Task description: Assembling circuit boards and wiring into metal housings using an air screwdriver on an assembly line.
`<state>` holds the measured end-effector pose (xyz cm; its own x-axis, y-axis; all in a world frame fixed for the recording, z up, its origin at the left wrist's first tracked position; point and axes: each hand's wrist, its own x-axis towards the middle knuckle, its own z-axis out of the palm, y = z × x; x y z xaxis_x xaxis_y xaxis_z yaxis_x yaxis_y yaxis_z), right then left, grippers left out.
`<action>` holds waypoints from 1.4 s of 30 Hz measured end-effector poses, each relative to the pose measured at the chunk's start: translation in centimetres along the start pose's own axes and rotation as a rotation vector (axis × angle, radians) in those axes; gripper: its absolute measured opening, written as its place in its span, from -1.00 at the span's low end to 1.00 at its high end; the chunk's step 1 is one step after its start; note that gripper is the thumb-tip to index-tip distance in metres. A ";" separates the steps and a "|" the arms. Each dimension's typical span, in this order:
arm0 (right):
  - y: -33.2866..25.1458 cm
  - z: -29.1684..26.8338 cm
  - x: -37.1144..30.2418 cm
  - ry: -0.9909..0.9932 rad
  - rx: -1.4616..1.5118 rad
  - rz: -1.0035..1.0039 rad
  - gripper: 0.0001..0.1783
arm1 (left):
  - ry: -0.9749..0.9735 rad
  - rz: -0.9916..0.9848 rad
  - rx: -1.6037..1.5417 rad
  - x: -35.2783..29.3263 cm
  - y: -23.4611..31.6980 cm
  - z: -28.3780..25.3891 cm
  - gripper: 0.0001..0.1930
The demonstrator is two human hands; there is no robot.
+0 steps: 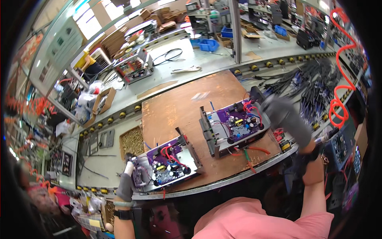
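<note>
Two open metal chassis with purple circuit boards and red wires lie on a brown board (171,103). My left hand (126,184), in a grey glove with a pale fingertip, grips the left end of the left chassis (195,164). That chassis sits tilted near the front edge. At the right end of the right chassis (238,140) is my right hand (284,117), gloved in grey and smeared by motion. Its fingers are hard to make out, beside a black end part (257,94). Red and green wires (250,160) trail from below the right chassis.
A tray of small brass-coloured parts (131,141) lies left of the board. Bundles of black cables (314,85) fill the right side, beneath a coiled red air hose (337,59). Another electronic unit (135,68) stands on the far bench. A person (85,63) is at far left.
</note>
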<state>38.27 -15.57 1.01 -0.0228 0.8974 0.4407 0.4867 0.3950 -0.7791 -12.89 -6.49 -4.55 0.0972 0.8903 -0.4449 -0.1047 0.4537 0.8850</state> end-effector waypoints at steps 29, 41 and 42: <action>-2.9 16.2 4.2 -0.514 -0.744 -0.485 -0.85 | -0.076 1.214 1.424 -6.8 5.8 13.5 -0.61; -2.8 17.1 4.4 -0.701 -0.760 -0.490 -0.90 | 0.167 1.253 1.598 -3.2 -5.0 15.4 -0.90; -2.3 17.4 4.3 -0.698 -0.690 -0.422 -0.90 | 0.159 1.250 1.602 -2.9 -5.1 15.3 -0.90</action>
<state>21.87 -9.25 -3.03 -0.6931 0.7149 0.0927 0.7070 0.6992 -0.1058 2.47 -11.97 -5.73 0.5995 0.6608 0.4515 0.7651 -0.6388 -0.0811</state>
